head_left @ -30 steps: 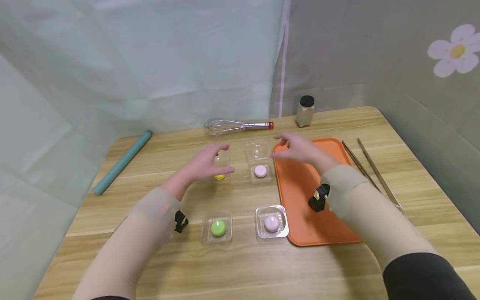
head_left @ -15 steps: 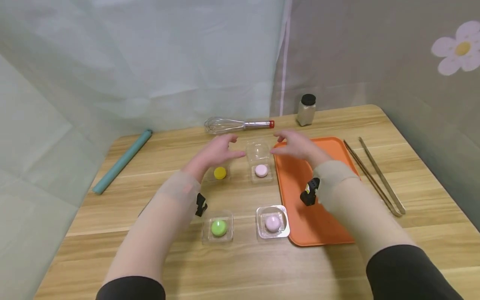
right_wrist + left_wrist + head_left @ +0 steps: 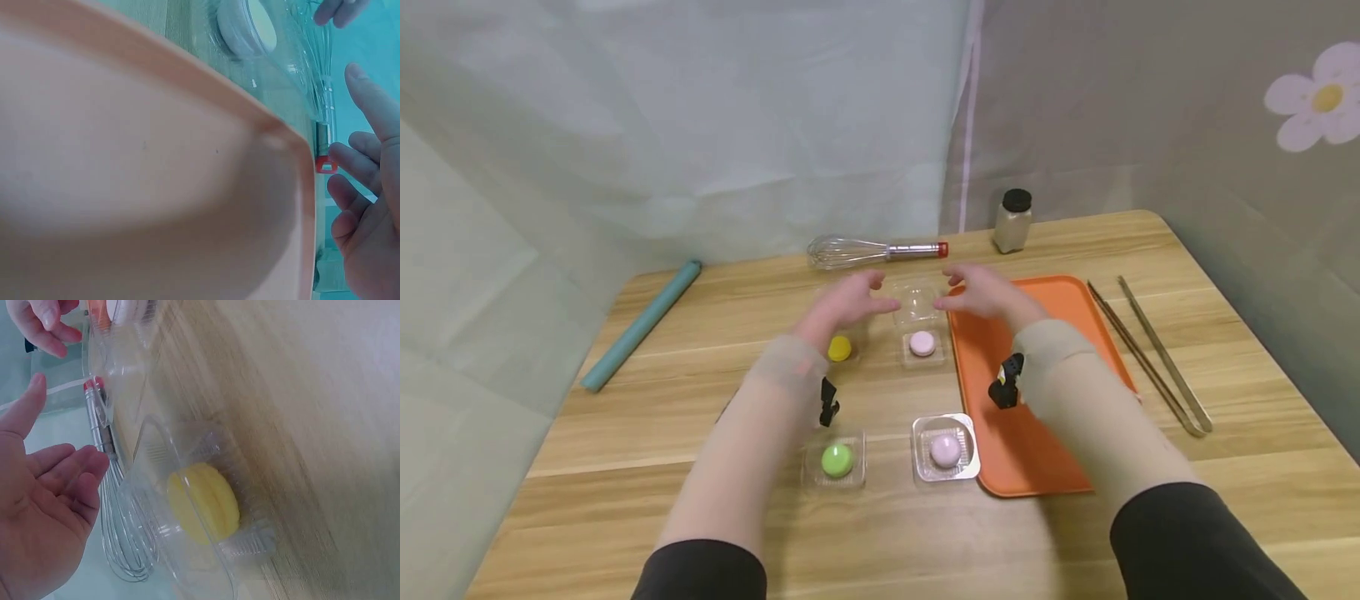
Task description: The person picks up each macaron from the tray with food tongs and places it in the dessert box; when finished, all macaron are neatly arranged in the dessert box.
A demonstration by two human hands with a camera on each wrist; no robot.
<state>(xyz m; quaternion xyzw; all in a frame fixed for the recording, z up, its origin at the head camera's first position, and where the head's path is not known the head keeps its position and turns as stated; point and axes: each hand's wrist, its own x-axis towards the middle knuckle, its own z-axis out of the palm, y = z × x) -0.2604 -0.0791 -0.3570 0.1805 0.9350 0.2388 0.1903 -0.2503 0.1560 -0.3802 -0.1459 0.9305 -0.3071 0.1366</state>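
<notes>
My left hand [image 3: 850, 302] hovers by the lid of an open clear plastic box, its fingers loosely bent and holding nothing. On the lid's other side, over the tray's far left corner, my right hand [image 3: 985, 292] is likewise bare. Between them stands the raised clear lid [image 3: 916, 302]; a pale pink macaron [image 3: 922, 342] sits in its base. A yellow macaron [image 3: 203, 503] lies in a second open box [image 3: 250, 540], below my left hand and partly hidden by it in the head view. Nearer me are a green macaron [image 3: 837, 460] and a lilac macaron [image 3: 945, 451], each in a clear box.
An orange tray [image 3: 1022, 450] lies under my right forearm, with metal tongs [image 3: 1165, 358] to its right. Along the back are a whisk [image 3: 880, 251] and a black-capped jar [image 3: 1013, 221]. A teal rolling pin [image 3: 642, 327] lies at the left.
My left hand has moved right, away from the yellow macaron's box and toward the pink macaron's lid. My right hand has shifted only slightly left. The boxes have stayed put.
</notes>
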